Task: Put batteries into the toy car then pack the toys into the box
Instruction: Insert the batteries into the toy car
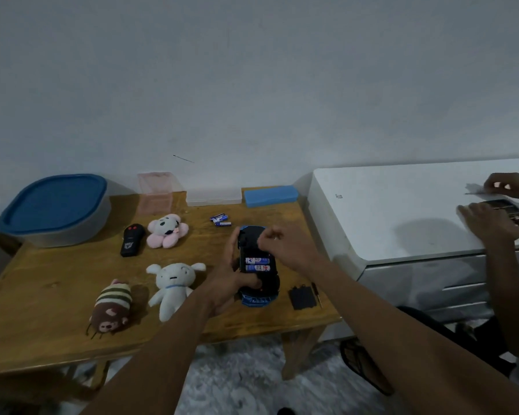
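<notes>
Blue toy car (pixel 256 301): our left hand (pixel 225 290) is gripping it upturned, centre frame; two batteries (pixel 257 264) seated.
Right hand (pixel 285 247): fingers (pixel 266 235) curling above; we cannot tell any hold.
Box (pixel 54 208): upper left, lidded; toys (pixel 173 283) waiting.

My left hand (pixel 231 280) grips the toy car (pixel 256 299) from its left side, thumb laid across it. My right hand (pixel 285 245) is above, fingers curled down; any pinch is hidden. Both forearms reach forward.

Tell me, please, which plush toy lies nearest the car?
The white plush, just left of the car; the pink plush and striped plush lie farther away.
</notes>
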A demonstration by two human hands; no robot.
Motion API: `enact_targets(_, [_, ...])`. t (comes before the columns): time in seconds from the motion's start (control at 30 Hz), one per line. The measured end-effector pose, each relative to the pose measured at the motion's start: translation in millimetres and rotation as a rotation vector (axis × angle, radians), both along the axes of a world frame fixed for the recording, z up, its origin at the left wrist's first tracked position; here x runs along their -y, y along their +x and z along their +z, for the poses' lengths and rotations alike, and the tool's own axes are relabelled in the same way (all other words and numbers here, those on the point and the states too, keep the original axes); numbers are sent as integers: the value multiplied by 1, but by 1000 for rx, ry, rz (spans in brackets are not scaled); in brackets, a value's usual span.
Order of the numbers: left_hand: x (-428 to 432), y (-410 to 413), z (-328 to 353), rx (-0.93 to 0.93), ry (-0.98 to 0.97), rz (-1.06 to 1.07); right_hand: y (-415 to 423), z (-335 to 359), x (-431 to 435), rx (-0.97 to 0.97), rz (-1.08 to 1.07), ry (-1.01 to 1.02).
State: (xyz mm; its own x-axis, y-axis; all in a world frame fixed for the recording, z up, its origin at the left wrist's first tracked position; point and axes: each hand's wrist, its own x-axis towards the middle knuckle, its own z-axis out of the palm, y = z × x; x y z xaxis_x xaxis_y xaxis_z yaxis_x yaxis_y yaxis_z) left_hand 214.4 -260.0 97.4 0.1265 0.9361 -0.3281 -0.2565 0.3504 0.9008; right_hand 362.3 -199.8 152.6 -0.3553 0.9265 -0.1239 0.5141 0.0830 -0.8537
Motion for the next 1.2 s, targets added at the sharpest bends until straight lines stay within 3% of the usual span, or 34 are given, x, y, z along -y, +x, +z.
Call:
enact_targets(0.13, [-3, 4, 0, -25, -8, -49, 9, -13, -14, 285, 360, 308])
enact_targets(0.3, [-9, 4, -5, -26, -40, -77, 10, -14, -29, 421, 612, 501])
enact_targets(0.63, [-17, 6, -11, -25, -75, -115, 12, -12, -47, 493, 907, 569])
enact_targets(0.8, [-15, 16, -12, -43, -45, -110, 16, -16, -50, 424, 969, 479])
enact_targets(0.97, [-14, 16, -14, -20, -67, -66, 25, -27, -50, 161, 760, 357])
enact_targets(1.13, [-21, 14, -2, -3, -54, 10, 28, -26, -47, -220, 218, 78])
enact_targets(1.2, [-21, 14, -1, -12, -46, 22, 25, -23, -45, -375, 31, -126])
